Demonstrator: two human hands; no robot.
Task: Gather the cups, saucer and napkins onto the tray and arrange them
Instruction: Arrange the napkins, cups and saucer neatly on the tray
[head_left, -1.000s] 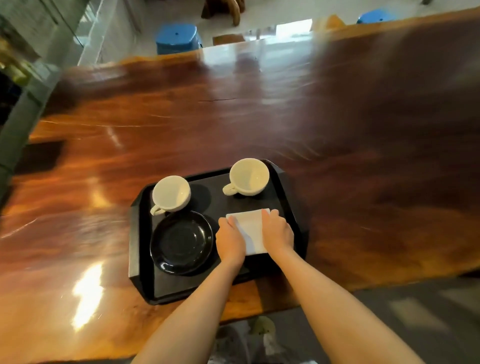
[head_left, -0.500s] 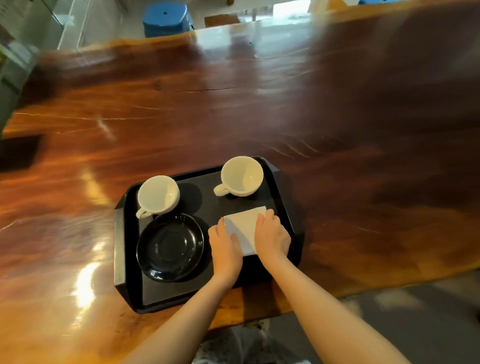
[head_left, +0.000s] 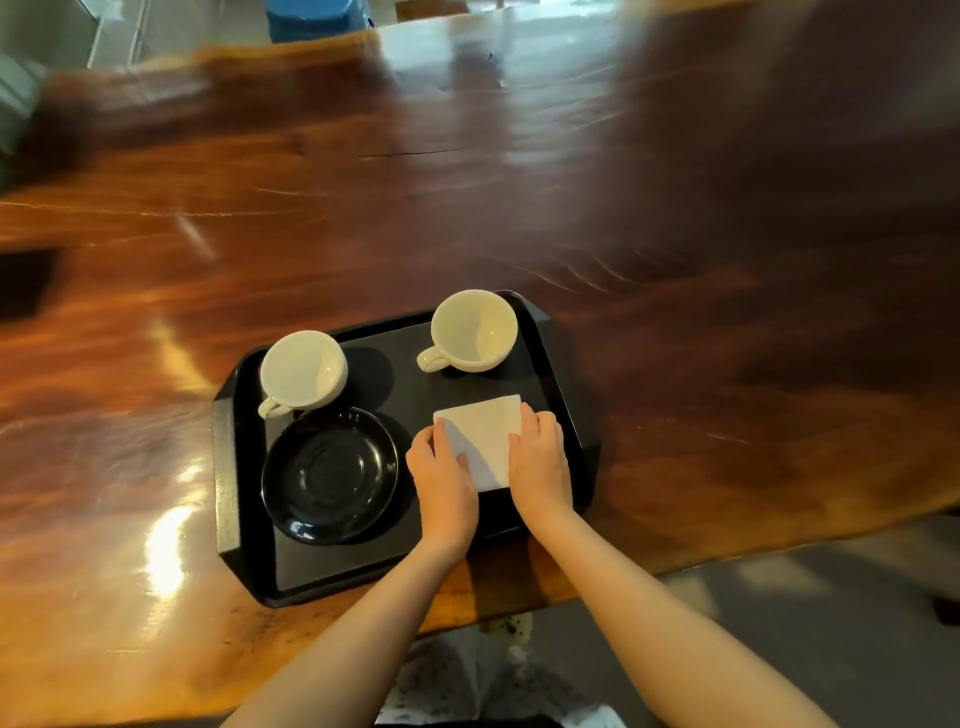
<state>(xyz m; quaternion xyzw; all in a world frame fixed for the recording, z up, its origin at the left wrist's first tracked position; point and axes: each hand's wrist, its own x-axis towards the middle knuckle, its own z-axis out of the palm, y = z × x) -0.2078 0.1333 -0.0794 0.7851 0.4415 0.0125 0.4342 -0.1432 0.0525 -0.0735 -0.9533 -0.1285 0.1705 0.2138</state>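
Observation:
A black tray lies near the front edge of the table. On it stand two white cups: one at the back left, the other at the back right, both upright with handles to the left. A black saucer sits at the front left, under the left cup's handle side. A white folded napkin lies flat at the front right. My left hand presses its left edge and my right hand its right edge, fingers flat on the paper.
The tray rests on a glossy red-brown wooden table that stretches far back and to both sides. A blue stool stands beyond the far edge. Grey floor shows at the lower right.
Both hands stay on the napkin, which has turned slightly on the tray. The view has shifted, so the tray sits a little further right in the picture.

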